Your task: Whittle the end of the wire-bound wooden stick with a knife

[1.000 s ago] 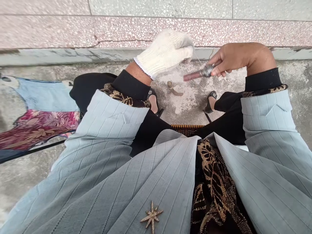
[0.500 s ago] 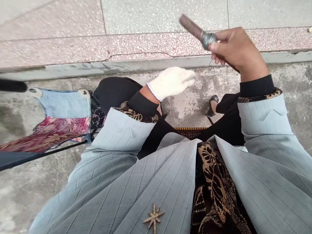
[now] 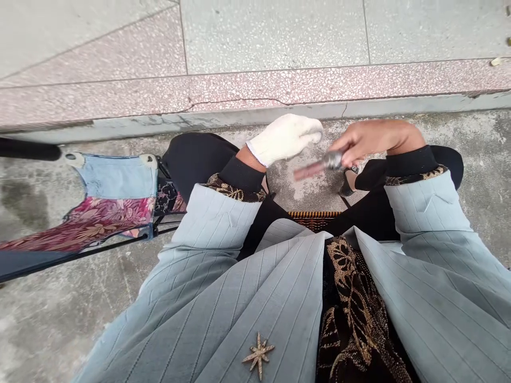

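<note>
I sit with both hands out over my knees. My left hand (image 3: 288, 138) wears a white knit glove; its fingers are curled together, and what they pinch is too thin to make out. Bare, my right hand (image 3: 369, 139) grips a brownish stick wound with grey wire or thread (image 3: 321, 164), blurred by motion, pointing left and down toward the gloved hand. The two hands are close, almost touching. Below them is rough concrete ground (image 3: 303, 183) between my sandalled feet.
A folding stool with a patchwork fabric seat (image 3: 99, 205) stands to my left, a dark bar (image 3: 27, 150) above it. A raised terrazzo step (image 3: 239, 96) runs across ahead. A woven seat edge (image 3: 315, 217) shows between my legs.
My right hand swung the stick up high half a second ago and has now brought it back down beside the gloved hand. The gloved hand lowered slightly. The view shifted left.
</note>
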Demonstrator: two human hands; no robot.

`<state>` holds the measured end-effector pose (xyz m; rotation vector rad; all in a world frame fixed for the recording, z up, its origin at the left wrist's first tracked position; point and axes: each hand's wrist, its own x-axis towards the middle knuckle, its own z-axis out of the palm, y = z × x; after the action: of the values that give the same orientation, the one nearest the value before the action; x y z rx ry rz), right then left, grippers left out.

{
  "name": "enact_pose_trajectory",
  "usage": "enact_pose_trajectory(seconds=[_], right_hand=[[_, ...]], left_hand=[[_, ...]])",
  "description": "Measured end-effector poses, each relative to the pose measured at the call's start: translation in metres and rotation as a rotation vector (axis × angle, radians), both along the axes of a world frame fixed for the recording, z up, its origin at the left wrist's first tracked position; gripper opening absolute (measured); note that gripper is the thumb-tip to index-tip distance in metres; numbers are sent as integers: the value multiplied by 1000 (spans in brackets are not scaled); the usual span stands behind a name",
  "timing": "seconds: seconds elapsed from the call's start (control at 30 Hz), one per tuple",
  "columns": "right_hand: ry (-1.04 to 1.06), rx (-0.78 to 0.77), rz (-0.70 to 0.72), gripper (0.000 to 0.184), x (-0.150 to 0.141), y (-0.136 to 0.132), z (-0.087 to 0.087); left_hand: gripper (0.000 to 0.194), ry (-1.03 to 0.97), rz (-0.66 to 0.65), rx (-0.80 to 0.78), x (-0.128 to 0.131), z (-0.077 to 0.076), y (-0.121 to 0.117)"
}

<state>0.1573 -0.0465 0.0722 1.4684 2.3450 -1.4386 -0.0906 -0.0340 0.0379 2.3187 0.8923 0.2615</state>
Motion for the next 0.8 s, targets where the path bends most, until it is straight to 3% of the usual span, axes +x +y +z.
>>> enact_pose_trajectory(seconds=[0.07,0.17,0.23,0.33,0.47,0.6,0.7,0.8], right_hand=[[285,-106,-154,38,7,-5,12],[634,-67,-526,25,5,-10,14],[684,-23,-654,21,1,-7,6],[577,49,-714,19,-2,4,-12],[215,161,-575,17,2,17,-32],[-244,199,-263,22,-4,14,-34],[-290,36,18,29,-9,9,-26],[-132,-253,197,35,-5,4,-13]], left_hand=[[34,-101,98,-73,-2,-3,0],[33,-143,154,-170,-1,-9,-2],[31,-148,107,-206,2,-13,-6],[32,-152,73,-212,5,-15,-11],[31,-141,52,-198,2,-16,-13],[29,-126,49,-216,-3,-18,-14],[27,-128,50,-232,-7,-20,-14],[27,-138,71,-216,-8,-20,-13]])
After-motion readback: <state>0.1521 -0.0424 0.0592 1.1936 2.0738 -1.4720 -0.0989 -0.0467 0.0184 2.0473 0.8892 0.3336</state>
